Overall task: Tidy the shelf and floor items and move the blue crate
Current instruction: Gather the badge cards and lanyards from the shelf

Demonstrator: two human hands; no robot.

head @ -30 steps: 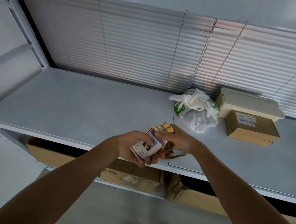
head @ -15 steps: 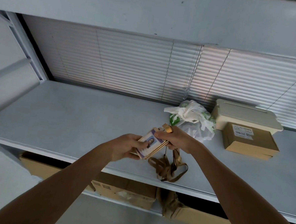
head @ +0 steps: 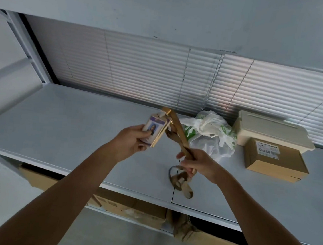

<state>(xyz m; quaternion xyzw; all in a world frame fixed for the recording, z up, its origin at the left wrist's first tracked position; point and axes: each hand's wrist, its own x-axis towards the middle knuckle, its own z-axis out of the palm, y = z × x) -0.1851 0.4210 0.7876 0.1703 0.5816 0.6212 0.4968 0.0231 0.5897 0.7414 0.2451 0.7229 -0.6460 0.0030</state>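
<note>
Now | left hand (head: 131, 142) grips badge stack (head: 155, 129) | right hand (head: 198, 163) clasps lanyard (head: 177, 129), tail bunched unclear

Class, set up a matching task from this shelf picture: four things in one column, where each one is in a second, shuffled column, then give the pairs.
1 badge cards
2 tan lanyard
3 plastic bag
4 cardboard box

A gripped by right hand
B on shelf, under beige container
C in left hand
D on shelf, left of the container

Pairs: 1-C, 2-A, 3-D, 4-B
</note>
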